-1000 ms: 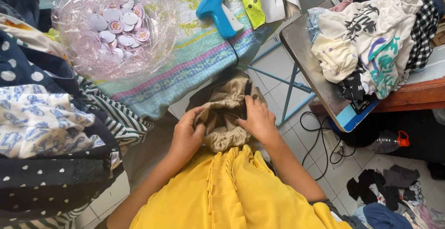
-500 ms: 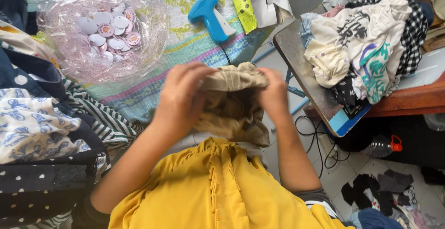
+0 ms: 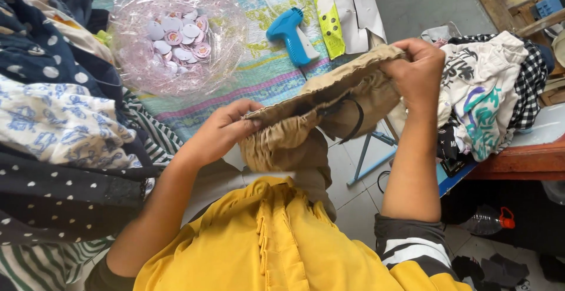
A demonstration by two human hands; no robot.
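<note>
Both hands hold a tan garment [image 3: 306,120] stretched by its gathered waistband. The left hand [image 3: 220,132] pinches one end, the right hand [image 3: 418,67] the other. A blue tagging gun [image 3: 288,32] lies on the worktop [image 3: 259,73] just beyond the garment.

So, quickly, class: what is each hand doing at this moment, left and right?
Left hand: closed, pinching one end of the tan garment at its gathered waistband.
Right hand: closed, gripping the other end of the same waistband, held higher.

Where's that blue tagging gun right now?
In the head view, the blue tagging gun lies on the patterned cloth at top centre, between the bag of round tags and the yellow strip.
</note>
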